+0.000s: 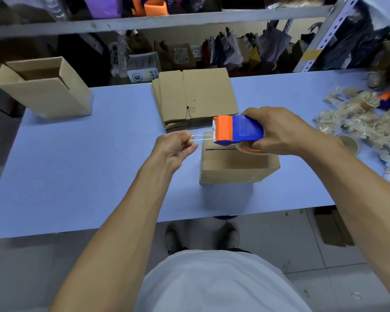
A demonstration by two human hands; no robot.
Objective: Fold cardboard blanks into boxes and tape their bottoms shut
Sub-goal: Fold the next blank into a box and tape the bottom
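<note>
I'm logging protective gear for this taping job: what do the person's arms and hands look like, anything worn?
Both forearms are bare, with no sleeves in view. The left hand and right hand wear no gloves, and no rings, watch or wristband show.

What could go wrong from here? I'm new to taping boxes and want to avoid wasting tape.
1. The clear tape is stretched in the air between the left hand and the tape dispenser that the right hand grips; it could twist or stick to itself.
2. Neither hand steadies the box, so it may slide on the table when tape lands.
3. The dispenser's toothed edge faces the left fingers and might nick them.
</note>
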